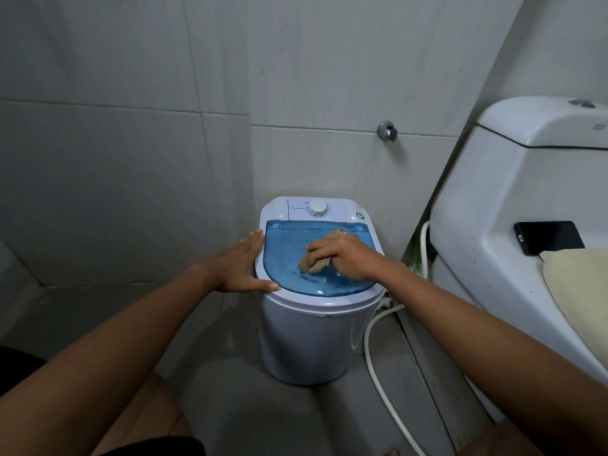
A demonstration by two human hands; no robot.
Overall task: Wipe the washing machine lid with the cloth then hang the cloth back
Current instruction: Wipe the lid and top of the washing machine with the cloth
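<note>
A small white washing machine (306, 343) stands on the floor against the tiled wall. Its translucent blue lid (286, 255) is flat and speckled with dark spots. A crumpled tan cloth (312, 263) lies on the middle of the lid, and my right hand (345, 258) presses down on it with fingers curled around it. My left hand (241, 266) rests flat against the machine's left rim, fingers spread, holding nothing. A white dial (317, 208) sits on the control panel behind the lid.
A white toilet (500, 199) fills the right side, with a black phone (547, 236) and a cream cover (579, 284) on it. A white hose (381, 373) curls on the floor between machine and toilet. A metal wall fitting (387, 130) is above the machine.
</note>
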